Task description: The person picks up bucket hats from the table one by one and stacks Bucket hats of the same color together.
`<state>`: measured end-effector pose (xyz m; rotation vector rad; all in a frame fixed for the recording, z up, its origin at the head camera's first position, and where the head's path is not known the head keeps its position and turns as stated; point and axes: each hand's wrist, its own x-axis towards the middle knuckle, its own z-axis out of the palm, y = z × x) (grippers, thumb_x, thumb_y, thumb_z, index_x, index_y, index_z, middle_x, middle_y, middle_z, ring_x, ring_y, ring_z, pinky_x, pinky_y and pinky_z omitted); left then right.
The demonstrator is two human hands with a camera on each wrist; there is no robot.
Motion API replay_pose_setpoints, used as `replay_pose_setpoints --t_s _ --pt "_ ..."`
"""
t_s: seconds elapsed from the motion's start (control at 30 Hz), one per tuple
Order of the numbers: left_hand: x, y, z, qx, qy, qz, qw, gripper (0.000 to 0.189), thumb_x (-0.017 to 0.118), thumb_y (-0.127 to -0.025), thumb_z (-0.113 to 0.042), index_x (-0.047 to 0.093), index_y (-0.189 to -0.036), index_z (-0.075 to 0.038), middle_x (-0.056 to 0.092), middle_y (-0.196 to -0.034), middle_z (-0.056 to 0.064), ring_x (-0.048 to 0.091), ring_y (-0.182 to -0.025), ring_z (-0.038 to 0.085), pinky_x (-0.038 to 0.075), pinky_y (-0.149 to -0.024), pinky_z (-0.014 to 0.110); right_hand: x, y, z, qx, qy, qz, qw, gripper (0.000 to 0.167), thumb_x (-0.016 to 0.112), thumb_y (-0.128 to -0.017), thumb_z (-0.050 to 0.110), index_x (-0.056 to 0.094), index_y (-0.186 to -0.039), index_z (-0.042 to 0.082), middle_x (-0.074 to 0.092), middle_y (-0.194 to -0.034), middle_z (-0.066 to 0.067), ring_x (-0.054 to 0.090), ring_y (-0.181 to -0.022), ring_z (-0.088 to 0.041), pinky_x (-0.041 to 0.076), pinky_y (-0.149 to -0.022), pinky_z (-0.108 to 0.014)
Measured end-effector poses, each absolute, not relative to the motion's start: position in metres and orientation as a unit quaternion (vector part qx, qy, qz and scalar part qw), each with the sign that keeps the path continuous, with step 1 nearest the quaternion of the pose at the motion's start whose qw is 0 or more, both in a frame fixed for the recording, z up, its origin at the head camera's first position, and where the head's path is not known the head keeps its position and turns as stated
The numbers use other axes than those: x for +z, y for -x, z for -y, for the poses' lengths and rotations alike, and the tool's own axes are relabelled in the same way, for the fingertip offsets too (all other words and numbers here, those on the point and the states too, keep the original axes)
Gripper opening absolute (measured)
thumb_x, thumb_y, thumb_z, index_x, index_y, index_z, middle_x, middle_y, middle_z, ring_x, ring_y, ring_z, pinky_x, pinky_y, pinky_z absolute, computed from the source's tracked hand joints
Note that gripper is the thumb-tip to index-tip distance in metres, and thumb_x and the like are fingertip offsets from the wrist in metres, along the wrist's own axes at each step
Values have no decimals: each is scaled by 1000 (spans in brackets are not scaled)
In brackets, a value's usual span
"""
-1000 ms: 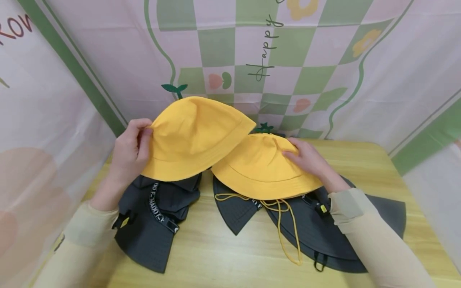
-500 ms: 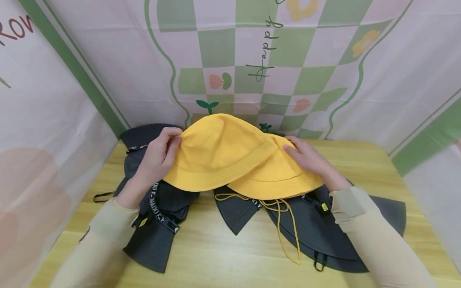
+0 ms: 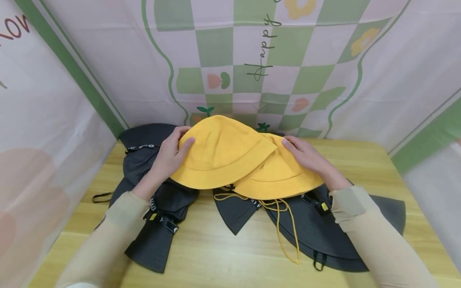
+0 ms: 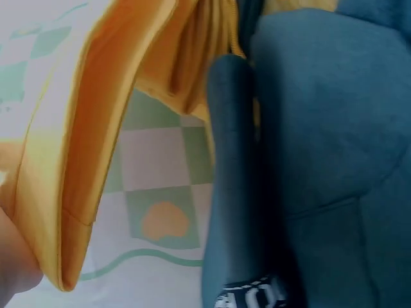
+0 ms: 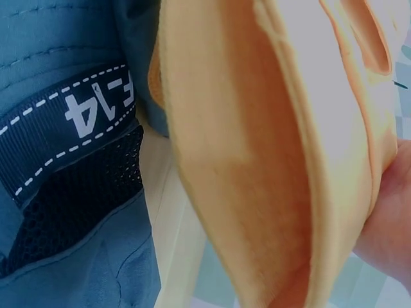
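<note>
Two yellow bucket hats with green sprouts on top are in the head view. My left hand (image 3: 169, 156) grips the left yellow hat (image 3: 219, 156) by its side, thumb on the front. That hat overlaps the right yellow hat (image 3: 281, 176), which my right hand (image 3: 307, 156) pinches at its upper right side. A yellow cord (image 3: 296, 236) hangs from below the right hat onto the table. In the left wrist view the brim (image 4: 80, 192) of the left hat is close up. The right wrist view shows the brim (image 5: 257, 160) of the other, with part of my hand behind it.
Dark grey hats with lettered straps and buckles lie on both sides: left hats (image 3: 151, 248) under my left forearm, right hats (image 3: 309, 232) under my right. Their exact number is hidden. The wooden table (image 3: 216, 256) meets a printed cloth backdrop (image 3: 212, 48) behind.
My left hand has moved right and slightly down with its yellow hat, which now overlaps the other one. The dark hat at the back left has come into view. My right hand has hardly moved.
</note>
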<state>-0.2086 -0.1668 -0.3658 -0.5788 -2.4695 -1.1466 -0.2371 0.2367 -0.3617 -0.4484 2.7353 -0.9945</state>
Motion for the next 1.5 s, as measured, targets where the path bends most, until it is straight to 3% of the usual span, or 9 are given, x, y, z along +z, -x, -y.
replay_pose_setpoints --t_s 0.17,0.5,0.8,0.93,1.1,1.27,1.5 --pt "-375 217 167 -403 178 888 130 47 58 -101 -36 51 -136 -7 64 -121 14 63 -102 27 50 -88 41 -361 237 -236 -333 155 -925 97 65 28 -108 50 41 -148 1 44 -149 -26 41 -138 -44 31 -113 -59" --pt "-377 227 163 -397 167 898 93 41 57 -102 -32 54 -137 -11 65 -129 13 64 -114 31 50 -96 47 -360 237 -236 -325 154 -928 95 66 30 -108 50 39 -149 0 44 -149 -27 40 -138 -45 31 -113 -59" --pt "-369 236 161 -352 108 928 -48 57 61 -100 -22 40 -152 -11 53 -147 17 55 -130 35 46 -106 50 -360 238 -235 -319 158 -930 92 66 31 -108 50 39 -150 0 44 -149 -28 41 -138 -45 32 -113 -59" --pt "-367 238 160 -366 126 920 -61 51 58 -102 -18 43 -150 -10 52 -148 16 53 -133 34 45 -107 50 -361 238 -236 -323 157 -928 95 66 30 -108 50 39 -150 0 44 -150 -27 39 -140 -45 30 -114 -59" --pt "-365 239 164 -407 171 895 -66 48 57 -102 -15 46 -148 -6 50 -150 17 48 -138 33 41 -112 51 -362 239 -238 -339 143 -922 116 72 23 -108 51 29 -154 -5 30 -158 -30 24 -148 -47 20 -121 -60" --pt "-356 234 168 -441 212 870 -62 45 60 -100 -12 51 -143 -5 57 -141 17 55 -128 31 45 -106 48 -360 241 -240 -355 121 -916 145 77 15 -107 55 19 -157 -4 15 -164 -28 11 -152 -47 11 -124 -59" --pt "-336 226 167 -475 266 836 -71 38 62 -98 -10 58 -136 -5 64 -124 14 61 -108 22 49 -92 32 -357 242 -240 -378 138 -901 161 81 2 -105 56 26 -156 -3 22 -162 -27 17 -152 -45 13 -123 -59"
